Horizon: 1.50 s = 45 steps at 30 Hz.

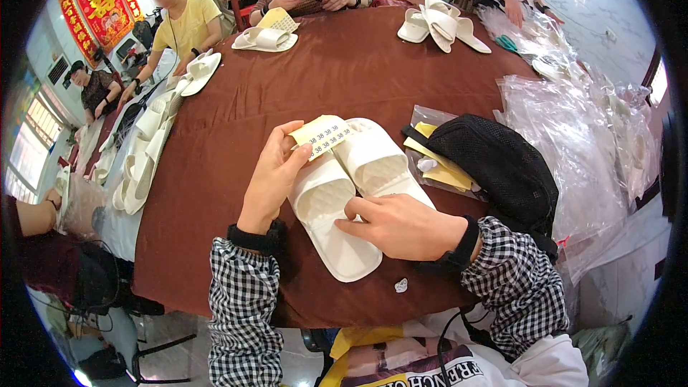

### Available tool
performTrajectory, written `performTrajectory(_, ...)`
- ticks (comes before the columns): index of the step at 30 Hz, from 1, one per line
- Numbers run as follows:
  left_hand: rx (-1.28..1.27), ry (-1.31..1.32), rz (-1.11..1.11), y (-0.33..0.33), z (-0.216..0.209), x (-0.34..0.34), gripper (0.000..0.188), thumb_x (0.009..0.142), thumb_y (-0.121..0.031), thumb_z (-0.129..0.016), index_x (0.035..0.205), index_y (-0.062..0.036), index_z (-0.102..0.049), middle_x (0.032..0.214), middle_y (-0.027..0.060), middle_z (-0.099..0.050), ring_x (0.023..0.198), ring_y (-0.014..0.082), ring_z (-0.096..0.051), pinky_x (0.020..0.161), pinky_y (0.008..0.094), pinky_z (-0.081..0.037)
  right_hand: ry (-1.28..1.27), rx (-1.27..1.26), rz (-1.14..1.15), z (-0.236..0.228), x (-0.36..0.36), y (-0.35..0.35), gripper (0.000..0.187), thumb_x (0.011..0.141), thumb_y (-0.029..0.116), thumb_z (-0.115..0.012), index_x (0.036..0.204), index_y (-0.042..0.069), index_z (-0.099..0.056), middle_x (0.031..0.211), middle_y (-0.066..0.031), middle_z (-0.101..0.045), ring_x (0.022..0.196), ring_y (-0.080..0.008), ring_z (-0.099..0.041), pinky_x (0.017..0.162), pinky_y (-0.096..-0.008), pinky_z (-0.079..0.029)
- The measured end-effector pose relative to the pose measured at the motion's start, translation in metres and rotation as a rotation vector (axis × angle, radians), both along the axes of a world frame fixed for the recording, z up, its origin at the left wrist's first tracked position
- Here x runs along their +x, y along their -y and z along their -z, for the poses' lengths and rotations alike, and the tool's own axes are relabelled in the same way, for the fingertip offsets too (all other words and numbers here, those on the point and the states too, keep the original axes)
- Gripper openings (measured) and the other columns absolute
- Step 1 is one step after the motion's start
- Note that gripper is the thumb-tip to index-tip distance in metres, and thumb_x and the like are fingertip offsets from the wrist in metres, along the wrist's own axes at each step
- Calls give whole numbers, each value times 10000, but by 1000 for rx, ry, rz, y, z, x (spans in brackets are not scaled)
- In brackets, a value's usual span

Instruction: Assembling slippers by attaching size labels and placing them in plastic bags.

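A pair of cream-white slide slippers lies side by side on the brown cloth in front of me, toes pointing away. My left hand [271, 175] pinches a small yellow sheet of printed stickers [322, 134] between thumb and fingers, over the toe end of the left slipper [348, 256]. Across the heel part of the right slipper [380, 168] lies my right hand [410, 226], its thumb and index finger drawn together above the left slipper's insole. Whatever those fingertips hold, if anything, is too small to make out. The hand hides much of the right slipper's heel.
Right of the slippers lie a black mesh pouch [494, 165] and a plastic bag with yellow sheets [438, 158]. Clear plastic bags [573, 143] heap along the right edge. A small round sticker [400, 285] sits near the front. More slippers [438, 23] rest farther back; several people work around.
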<state>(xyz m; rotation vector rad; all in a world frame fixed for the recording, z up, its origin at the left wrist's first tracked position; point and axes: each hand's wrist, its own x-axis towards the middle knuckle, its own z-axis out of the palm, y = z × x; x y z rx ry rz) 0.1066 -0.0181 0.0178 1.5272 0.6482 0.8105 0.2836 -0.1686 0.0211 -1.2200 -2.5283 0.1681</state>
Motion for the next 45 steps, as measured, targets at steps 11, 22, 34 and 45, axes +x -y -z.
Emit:
performTrajectory(11,19,3,-104,4,-5,0,385,1048,-291,-473,1311,-11,-489,1170,116,-648,1034,178,-648,879,323,-532,-4,-63,-40,-1,2,-4,397,797,29,-589,1191,-18,-594,1051,-154,-548,953,-315,-634,779,-402,-551)
performTrajectory(22,43,169,-294,-7,1,-8,266,1034,-282,-503,1134,-48,-580,1050,75,-670,953,129,-656,806,282,-540,-6,-133,-23,-3,8,2,456,781,2,-586,1237,2,-593,1106,-146,-546,964,-306,-632,758,-394,-540)
performTrajectory(34,22,254,-244,-7,-2,-13,276,923,-21,-454,1032,2,-707,966,73,-673,879,105,-622,793,259,-514,-105,-163,-46,0,13,-5,356,814,1,-587,1166,13,-637,1101,-132,-571,957,-309,-635,792,-399,-536)
performTrajectory(45,177,200,-268,4,-9,-3,187,888,24,-554,994,12,-707,929,21,-657,813,67,-598,736,227,-490,-436,286,333,17,69,-35,244,891,90,-624,1122,15,-639,1123,-165,-581,1010,-328,-604,869,-377,-499)
